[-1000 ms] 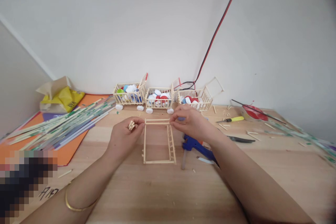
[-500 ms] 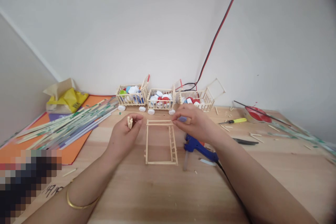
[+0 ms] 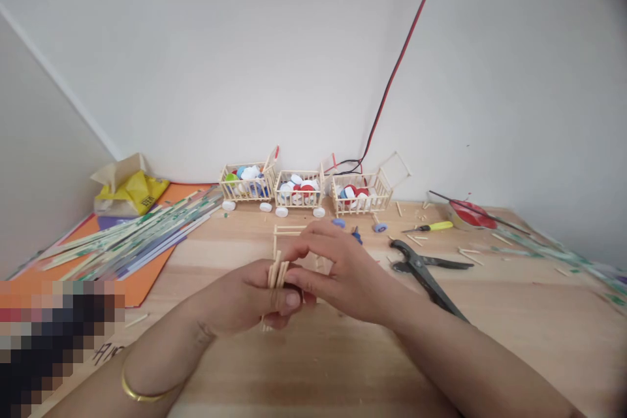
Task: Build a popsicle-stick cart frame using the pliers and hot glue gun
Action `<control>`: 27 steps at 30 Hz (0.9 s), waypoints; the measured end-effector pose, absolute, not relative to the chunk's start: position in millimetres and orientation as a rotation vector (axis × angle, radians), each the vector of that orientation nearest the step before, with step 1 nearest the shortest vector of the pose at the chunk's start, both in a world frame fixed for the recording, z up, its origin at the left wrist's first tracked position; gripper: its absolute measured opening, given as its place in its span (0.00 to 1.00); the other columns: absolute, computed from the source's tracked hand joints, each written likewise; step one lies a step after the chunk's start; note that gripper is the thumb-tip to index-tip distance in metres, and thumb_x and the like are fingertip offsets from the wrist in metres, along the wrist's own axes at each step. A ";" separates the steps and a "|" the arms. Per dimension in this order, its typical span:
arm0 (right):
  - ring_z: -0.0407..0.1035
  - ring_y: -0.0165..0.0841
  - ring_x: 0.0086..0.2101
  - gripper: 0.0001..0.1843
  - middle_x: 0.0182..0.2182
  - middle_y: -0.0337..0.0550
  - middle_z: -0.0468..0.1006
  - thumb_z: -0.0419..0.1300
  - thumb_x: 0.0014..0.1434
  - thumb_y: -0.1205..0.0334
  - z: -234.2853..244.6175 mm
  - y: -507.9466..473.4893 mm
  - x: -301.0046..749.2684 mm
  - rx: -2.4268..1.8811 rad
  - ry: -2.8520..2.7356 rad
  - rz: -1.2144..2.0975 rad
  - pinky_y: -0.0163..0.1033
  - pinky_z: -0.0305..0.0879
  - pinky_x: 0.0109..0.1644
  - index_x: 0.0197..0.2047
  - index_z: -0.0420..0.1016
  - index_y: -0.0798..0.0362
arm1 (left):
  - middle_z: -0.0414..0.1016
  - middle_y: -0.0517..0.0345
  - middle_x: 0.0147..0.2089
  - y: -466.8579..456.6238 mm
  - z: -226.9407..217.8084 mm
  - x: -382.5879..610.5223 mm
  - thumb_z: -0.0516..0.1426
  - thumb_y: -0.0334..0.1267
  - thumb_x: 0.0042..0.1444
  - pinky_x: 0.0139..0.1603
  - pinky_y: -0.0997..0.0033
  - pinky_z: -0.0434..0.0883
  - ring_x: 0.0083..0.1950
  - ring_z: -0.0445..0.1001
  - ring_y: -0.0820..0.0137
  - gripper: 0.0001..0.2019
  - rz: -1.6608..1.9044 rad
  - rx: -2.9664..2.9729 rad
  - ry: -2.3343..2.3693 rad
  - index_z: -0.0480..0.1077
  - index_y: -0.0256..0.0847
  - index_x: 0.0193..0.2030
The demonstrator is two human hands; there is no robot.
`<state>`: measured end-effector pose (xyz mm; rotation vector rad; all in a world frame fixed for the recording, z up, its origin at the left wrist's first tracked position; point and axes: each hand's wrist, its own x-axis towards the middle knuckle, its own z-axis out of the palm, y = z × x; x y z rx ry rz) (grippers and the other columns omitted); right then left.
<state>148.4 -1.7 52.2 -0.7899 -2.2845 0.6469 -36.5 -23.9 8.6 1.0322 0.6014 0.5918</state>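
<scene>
My left hand [image 3: 262, 297] is closed around a bundle of short wooden sticks [image 3: 274, 274] that stand up out of its grip. Over the bundle comes my right hand [image 3: 337, 271], its thumb and fingertips pinched at the sticks' upper ends. Just behind both hands lies a rectangular stick frame [image 3: 289, 230], mostly covered by them. A bit of the blue glue gun [image 3: 357, 236] shows past my right hand; the rest of it is hidden.
Small stick carts [image 3: 247, 189] filled with bottle caps stand along the wall. Long sticks [image 3: 147, 228] lie on orange card [image 3: 161, 258] at left. Pliers [image 3: 424, 274], a yellow-handled knife [image 3: 438, 226] and a red-and-white bowl [image 3: 473, 215] are at right.
My right hand has come left and down from the frame's far right corner to the sticks in my left hand. My left hand has moved right and nearer, over the frame.
</scene>
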 end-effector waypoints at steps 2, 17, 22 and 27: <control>0.68 0.29 0.34 0.02 0.31 0.38 0.72 0.60 0.57 0.63 50.6 -1.9 147.2 -0.806 -2.256 0.793 0.36 0.63 0.41 0.33 0.74 0.51 | 0.62 0.62 0.26 -25.6 6.6 -34.0 0.62 0.44 0.50 0.22 0.77 0.52 0.22 0.55 0.80 0.12 0.585 1.029 0.567 0.70 0.37 0.32; 0.67 0.29 0.32 0.07 0.28 0.38 0.73 0.59 0.57 0.59 57.9 13.9 167.0 -0.938 -1.992 0.773 0.35 0.62 0.37 0.31 0.72 0.52 | 0.69 0.57 0.32 -17.6 22.3 -39.8 0.57 0.43 0.55 0.34 0.72 0.65 0.32 0.66 0.72 0.10 0.949 1.655 0.982 0.75 0.40 0.32; 0.67 0.29 0.33 0.09 0.31 0.39 0.74 0.58 0.58 0.57 60.1 8.2 182.1 -0.941 -2.113 0.709 0.34 0.62 0.37 0.40 0.73 0.51 | 0.66 0.62 0.25 -18.3 18.3 -38.7 0.59 0.43 0.53 0.26 0.75 0.58 0.25 0.60 0.76 0.09 0.927 1.538 1.003 0.74 0.38 0.30; 0.69 0.33 0.35 0.15 0.35 0.43 0.75 0.60 0.54 0.54 45.4 9.7 225.5 -1.525 -2.246 0.414 0.36 0.61 0.38 0.43 0.72 0.52 | 0.68 0.63 0.23 -13.0 11.6 -41.4 0.63 0.44 0.48 0.20 0.79 0.47 0.20 0.50 0.81 0.14 1.065 1.171 1.006 0.72 0.38 0.38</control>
